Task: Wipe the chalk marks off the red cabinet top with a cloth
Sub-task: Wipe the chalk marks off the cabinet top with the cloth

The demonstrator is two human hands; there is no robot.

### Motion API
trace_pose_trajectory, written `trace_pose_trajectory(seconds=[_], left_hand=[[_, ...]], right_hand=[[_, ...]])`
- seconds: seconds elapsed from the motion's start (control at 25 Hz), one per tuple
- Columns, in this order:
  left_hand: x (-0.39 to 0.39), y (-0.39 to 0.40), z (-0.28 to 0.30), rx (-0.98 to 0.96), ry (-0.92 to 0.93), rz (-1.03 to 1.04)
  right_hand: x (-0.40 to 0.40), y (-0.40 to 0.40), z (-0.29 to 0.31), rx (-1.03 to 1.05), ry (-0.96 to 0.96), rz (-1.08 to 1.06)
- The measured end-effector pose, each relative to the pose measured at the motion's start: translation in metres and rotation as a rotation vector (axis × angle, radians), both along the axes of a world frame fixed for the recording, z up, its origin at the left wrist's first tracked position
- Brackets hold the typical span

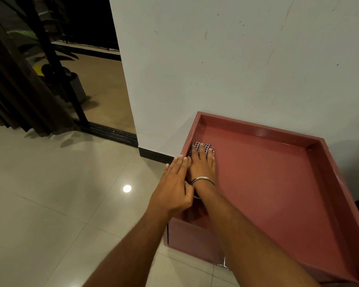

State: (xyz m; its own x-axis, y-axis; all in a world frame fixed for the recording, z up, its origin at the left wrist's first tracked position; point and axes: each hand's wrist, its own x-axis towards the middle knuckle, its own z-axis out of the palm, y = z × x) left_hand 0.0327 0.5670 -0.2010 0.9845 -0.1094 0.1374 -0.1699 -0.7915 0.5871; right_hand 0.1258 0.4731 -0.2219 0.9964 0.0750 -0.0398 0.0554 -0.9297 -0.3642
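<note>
The red cabinet top is a flat recessed surface with a raised rim, standing against the white wall. A small checked cloth lies near its left rim. My right hand, with a metal bangle at the wrist, presses flat on the cloth with the fingers spread over it. My left hand rests on the cabinet's left rim beside the right wrist, fingers together and extended. I see no clear chalk marks on the surface; faint pale scuffs show on the left rim.
A white wall rises right behind the cabinet. Glossy beige floor tiles spread to the left. A sliding-door track, dark curtain and a potted plant are at the far left.
</note>
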Motion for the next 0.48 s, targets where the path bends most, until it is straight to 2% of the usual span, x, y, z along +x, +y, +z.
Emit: trace_pose_trajectory(seconds=[0.2, 0.48], left_hand=[[0.001, 0.0, -0.002, -0.001, 0.001, 0.005], [0.002, 0.002, -0.002, -0.034, -0.001, -0.005]], right_hand=[[-0.011, -0.01, 0.003, -0.003, -0.024, -0.085], [-0.032, -0.002, 0.001, 0.036, 0.036, 0.044]])
